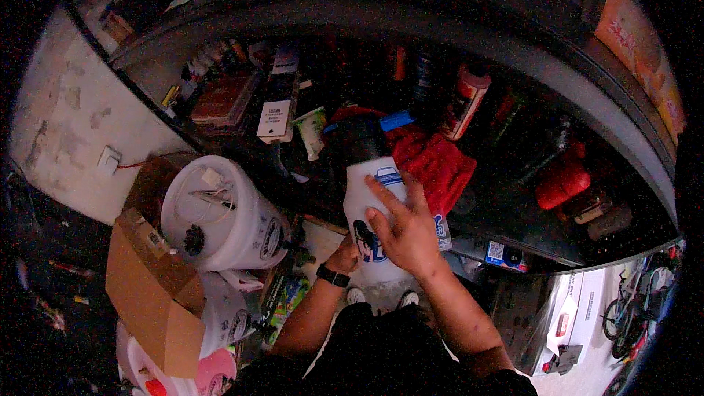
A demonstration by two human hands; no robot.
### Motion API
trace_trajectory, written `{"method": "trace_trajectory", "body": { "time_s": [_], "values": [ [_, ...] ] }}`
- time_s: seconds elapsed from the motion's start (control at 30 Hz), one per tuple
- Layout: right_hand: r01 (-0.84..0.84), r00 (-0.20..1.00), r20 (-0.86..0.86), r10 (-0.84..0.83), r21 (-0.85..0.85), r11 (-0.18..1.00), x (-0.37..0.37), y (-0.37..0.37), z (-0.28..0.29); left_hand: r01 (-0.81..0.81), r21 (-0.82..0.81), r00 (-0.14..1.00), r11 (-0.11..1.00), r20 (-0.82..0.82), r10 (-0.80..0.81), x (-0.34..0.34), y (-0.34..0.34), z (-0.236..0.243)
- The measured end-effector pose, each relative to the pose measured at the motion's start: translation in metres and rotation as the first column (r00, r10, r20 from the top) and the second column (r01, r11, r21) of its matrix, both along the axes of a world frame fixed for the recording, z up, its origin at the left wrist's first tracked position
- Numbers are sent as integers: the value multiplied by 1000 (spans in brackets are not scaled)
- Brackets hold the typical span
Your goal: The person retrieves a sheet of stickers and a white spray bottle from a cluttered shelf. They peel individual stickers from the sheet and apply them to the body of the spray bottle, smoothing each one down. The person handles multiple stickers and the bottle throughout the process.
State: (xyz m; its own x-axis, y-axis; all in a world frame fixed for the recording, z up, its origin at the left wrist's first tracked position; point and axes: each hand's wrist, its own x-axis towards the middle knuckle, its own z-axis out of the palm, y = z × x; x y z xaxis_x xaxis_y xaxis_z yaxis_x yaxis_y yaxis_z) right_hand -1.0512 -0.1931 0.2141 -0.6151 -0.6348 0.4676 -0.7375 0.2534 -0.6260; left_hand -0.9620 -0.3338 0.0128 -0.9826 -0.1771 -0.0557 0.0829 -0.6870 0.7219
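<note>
A white plastic jug or pack [380,177] with blue print is held at the centre, in front of a dark object [356,139] on the shelf. My left hand [342,258] grips its left side from below, fingers mostly hidden behind it. My right hand [407,231] lies over its front with fingers spread, touching it. Just behind are a crumpled red cloth [433,165] and a small blue item [396,120].
A black shelf rim [337,15] curves over bottles [466,99], white boxes [275,114] and red items [561,187]. To my left stand white buckets [213,213] and an open cardboard box [150,293], beside a wall [66,103]. Bicycles [631,315] appear at lower right.
</note>
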Motion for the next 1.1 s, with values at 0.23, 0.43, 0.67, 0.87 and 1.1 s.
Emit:
{"method": "trace_trajectory", "body": {
  "time_s": [0.23, 0.43, 0.67, 0.87, 1.1],
  "values": [
    [-13, 997, 71, 15, -24, 1000, -3, 1, -6, -7, 6, 1000, 1000, -8, 7, 1, -1, 3],
    [13, 990, 138, -3, -75, 997, 2, -2, -3, -13, 13, 1000, 1000, -18, 13, 2, 0, 4],
    [-8, 994, 105, 16, -75, 997, -4, -1, -3, -21, 15, 1000, 1000, -16, 21, 1, 1, 5],
    [4, 994, 112, 3, -57, 998, -1, -3, 4, -24, 21, 1000, 999, -14, 25, 3, 1, 5],
    [-16, 989, 150, 16, -1, 1000, 4, -4, 10, -28, 28, 1000, 999, -11, 29, 3, 2, 1]
  ]
}}
